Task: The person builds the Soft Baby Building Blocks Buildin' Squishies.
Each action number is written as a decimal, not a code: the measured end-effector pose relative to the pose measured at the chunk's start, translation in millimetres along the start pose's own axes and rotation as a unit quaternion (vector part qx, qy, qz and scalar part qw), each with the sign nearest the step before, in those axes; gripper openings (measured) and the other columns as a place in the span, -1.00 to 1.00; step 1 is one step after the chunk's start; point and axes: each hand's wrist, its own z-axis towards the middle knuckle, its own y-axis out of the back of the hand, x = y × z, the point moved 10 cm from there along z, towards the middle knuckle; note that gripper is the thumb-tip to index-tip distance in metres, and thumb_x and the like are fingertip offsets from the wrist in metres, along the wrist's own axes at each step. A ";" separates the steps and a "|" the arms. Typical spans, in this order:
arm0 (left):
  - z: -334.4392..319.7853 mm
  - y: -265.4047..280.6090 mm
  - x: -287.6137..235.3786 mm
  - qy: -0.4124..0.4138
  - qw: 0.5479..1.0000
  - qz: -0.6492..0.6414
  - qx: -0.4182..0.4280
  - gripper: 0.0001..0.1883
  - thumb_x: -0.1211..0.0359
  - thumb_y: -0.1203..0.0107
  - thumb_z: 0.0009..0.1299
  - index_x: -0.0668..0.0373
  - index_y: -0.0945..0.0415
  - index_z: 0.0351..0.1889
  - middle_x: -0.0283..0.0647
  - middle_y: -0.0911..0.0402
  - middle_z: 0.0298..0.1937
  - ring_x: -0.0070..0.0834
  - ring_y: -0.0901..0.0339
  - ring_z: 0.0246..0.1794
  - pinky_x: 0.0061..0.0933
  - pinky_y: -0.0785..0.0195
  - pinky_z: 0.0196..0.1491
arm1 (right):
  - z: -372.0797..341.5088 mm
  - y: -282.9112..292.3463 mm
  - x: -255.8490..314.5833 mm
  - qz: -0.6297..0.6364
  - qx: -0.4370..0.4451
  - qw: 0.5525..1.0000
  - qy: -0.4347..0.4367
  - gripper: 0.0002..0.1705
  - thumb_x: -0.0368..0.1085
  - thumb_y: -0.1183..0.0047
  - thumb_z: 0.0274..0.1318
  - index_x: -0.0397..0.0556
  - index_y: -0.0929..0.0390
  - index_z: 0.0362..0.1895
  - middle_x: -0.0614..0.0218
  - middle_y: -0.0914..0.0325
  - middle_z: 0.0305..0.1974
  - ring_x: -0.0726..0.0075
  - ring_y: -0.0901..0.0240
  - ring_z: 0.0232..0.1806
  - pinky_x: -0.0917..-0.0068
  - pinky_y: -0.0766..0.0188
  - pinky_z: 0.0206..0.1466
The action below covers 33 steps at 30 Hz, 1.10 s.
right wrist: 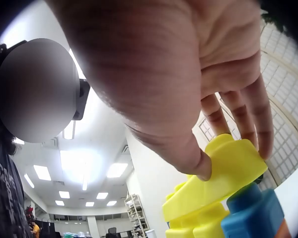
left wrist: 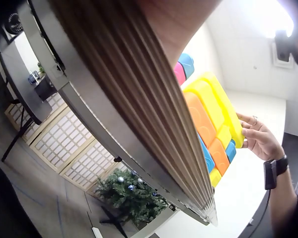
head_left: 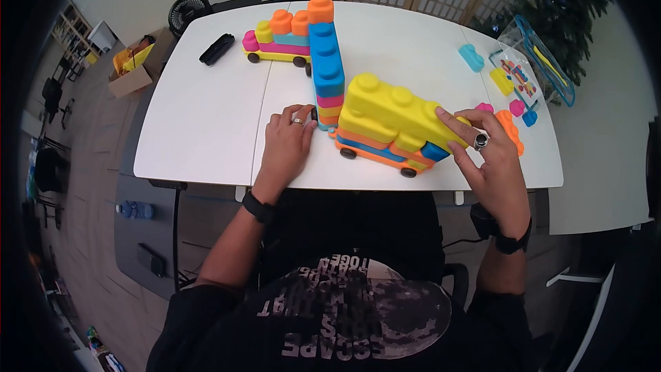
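Three toy wagons built of large plastic blocks stand linked on the white table. My right hand (head_left: 492,155) pinches the outer end of a long yellow block (head_left: 392,110), thumb on the near side and fingers on the far side. That block lies along the top of the right wagon (head_left: 372,151), over orange and blue blocks. At the base of the middle wagon's tall blue stack (head_left: 326,62), my left hand (head_left: 286,145) rests with its fingertips right by a wheel. Beyond it is the yellow-based wagon (head_left: 275,55) with pink, yellow and orange blocks.
Loose blocks, among them a light blue one (head_left: 471,58) and an orange one (head_left: 509,132), lie on the right side of the table. A clear bag (head_left: 544,62) with a blue edge sits behind them. A black case (head_left: 217,49) is at the far left.
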 end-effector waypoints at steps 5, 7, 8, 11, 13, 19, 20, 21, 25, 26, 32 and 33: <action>-0.5 -0.5 1.4 0.002 1.000 0.008 -0.002 -0.63 0.29 -0.08 0.71 0.17 -0.57 0.39 -0.07 -0.61 0.32 -0.05 -0.53 0.10 -0.03 -0.38 0.26 | 0.0 -2.5 7.8 -0.047 0.012 0.998 0.030 -0.41 -0.41 -0.23 0.42 0.37 -0.67 0.46 0.15 -0.62 0.14 0.04 -0.69 -0.03 0.19 -0.65 0.04; 0.7 -2.1 1.6 0.003 1.000 0.007 -0.003 -0.63 0.29 -0.09 0.71 0.16 -0.57 0.40 -0.07 -0.60 0.33 -0.05 -0.53 0.11 -0.03 -0.38 0.27 | 1.1 -2.3 6.4 -0.052 0.023 0.998 0.032 -0.40 -0.41 -0.17 0.45 0.38 -0.65 0.49 0.15 -0.61 0.15 0.05 -0.69 -0.07 0.19 -0.65 0.01; 0.6 -1.6 1.6 0.005 1.000 0.003 -0.002 -0.63 0.29 -0.09 0.71 0.16 -0.57 0.40 -0.07 -0.60 0.33 -0.05 -0.53 0.12 -0.03 -0.38 0.28 | 2.7 -2.1 6.2 -0.052 0.035 0.998 0.025 -0.40 -0.42 -0.14 0.47 0.39 -0.63 0.50 0.15 -0.61 0.16 0.05 -0.68 -0.09 0.19 -0.65 0.00; 1.3 -0.3 0.1 0.010 1.000 -0.001 0.005 -0.62 0.28 -0.09 0.71 0.15 -0.58 0.41 -0.08 -0.60 0.35 -0.04 -0.53 0.14 -0.04 -0.38 0.30 | 6.2 -3.5 7.4 -0.063 0.042 0.997 0.027 -0.36 -0.44 -0.10 0.46 0.41 -0.60 0.52 0.15 -0.61 0.16 0.04 -0.68 -0.14 0.19 -0.65 -0.03; 1.6 -1.4 -0.3 0.013 1.000 0.001 0.009 -0.62 0.28 -0.09 0.71 0.16 -0.58 0.42 -0.08 -0.60 0.35 -0.04 -0.53 0.15 -0.04 -0.38 0.30 | 6.0 -5.1 6.4 -0.069 0.049 0.996 0.014 -0.38 -0.43 -0.12 0.46 0.37 -0.61 0.51 0.15 -0.63 0.14 0.02 -0.68 -0.09 0.19 -0.66 0.01; 0.7 -1.7 0.3 0.015 1.000 0.001 0.005 -0.62 0.31 -0.08 0.70 0.18 -0.57 0.40 -0.05 -0.60 0.34 -0.02 -0.53 0.15 -0.02 -0.37 0.29 | -1.2 -18.2 2.4 -0.091 0.066 0.994 -0.008 -0.30 -0.53 -0.09 0.34 0.36 -0.63 0.49 0.16 -0.60 0.18 0.07 -0.71 -0.16 0.23 -0.69 -0.06; -0.3 -0.3 0.1 0.009 1.000 -0.001 -0.002 -0.63 0.31 -0.09 0.69 0.16 -0.58 0.40 -0.06 -0.60 0.33 -0.02 -0.53 0.14 -0.01 -0.37 0.27 | -3.3 -18.7 6.2 -0.108 0.053 0.993 0.009 -0.30 -0.53 -0.09 0.31 0.33 -0.64 0.47 0.16 -0.60 0.18 0.07 -0.72 -0.14 0.23 -0.69 -0.04; 0.5 0.4 -2.0 -0.001 1.000 -0.005 -0.008 -0.63 0.31 -0.09 0.69 0.13 -0.59 0.40 -0.07 -0.61 0.31 -0.02 -0.53 0.12 -0.01 -0.37 0.25 | -5.2 -17.2 9.0 -0.128 0.038 0.991 0.023 -0.30 -0.54 -0.10 0.29 0.30 -0.65 0.46 0.15 -0.60 0.19 0.08 -0.72 -0.12 0.24 -0.70 -0.03; 0.1 -6.4 -0.3 -0.019 1.000 0.002 -0.009 -0.64 0.33 -0.08 0.69 0.17 -0.57 0.39 -0.02 -0.60 0.31 0.04 -0.52 0.17 0.02 -0.37 0.30 | -11.2 -15.4 10.6 -0.130 0.030 0.991 0.027 -0.36 -0.49 -0.14 0.25 0.22 -0.69 0.40 0.08 -0.57 0.25 -0.07 -0.59 0.30 0.03 -0.53 0.37; -0.6 -4.3 -2.0 -0.012 1.000 0.000 -0.006 -0.64 0.33 -0.08 0.70 0.19 -0.56 0.39 -0.01 -0.60 0.31 0.05 -0.51 0.19 0.03 -0.36 0.32 | -10.4 -16.8 10.6 -0.128 0.028 0.991 0.034 -0.41 -0.43 -0.15 0.30 0.19 -0.69 0.40 0.04 -0.54 0.31 -0.12 -0.49 0.46 -0.10 -0.41 0.50; 0.5 -4.3 -1.6 0.012 1.000 -0.001 0.021 -0.64 0.33 -0.08 0.71 0.25 -0.55 0.38 0.00 -0.57 0.34 0.05 -0.49 0.25 0.03 -0.34 0.37 | 13.8 -62.2 42.7 -0.092 -0.024 0.994 0.049 -0.29 -0.17 -0.20 0.40 0.19 -0.46 0.61 0.04 -0.34 0.60 -0.13 -0.20 0.68 -0.44 -0.02 0.64; 0.4 -4.6 -1.4 0.016 1.000 0.001 0.021 -0.64 0.33 -0.07 0.70 0.26 -0.54 0.38 0.02 -0.57 0.34 0.06 -0.48 0.26 0.04 -0.34 0.36 | 14.8 -74.1 42.3 -0.094 -0.018 0.994 0.047 -0.27 -0.19 -0.21 0.38 0.20 -0.45 0.62 0.06 -0.34 0.61 -0.12 -0.19 0.68 -0.47 0.01 0.64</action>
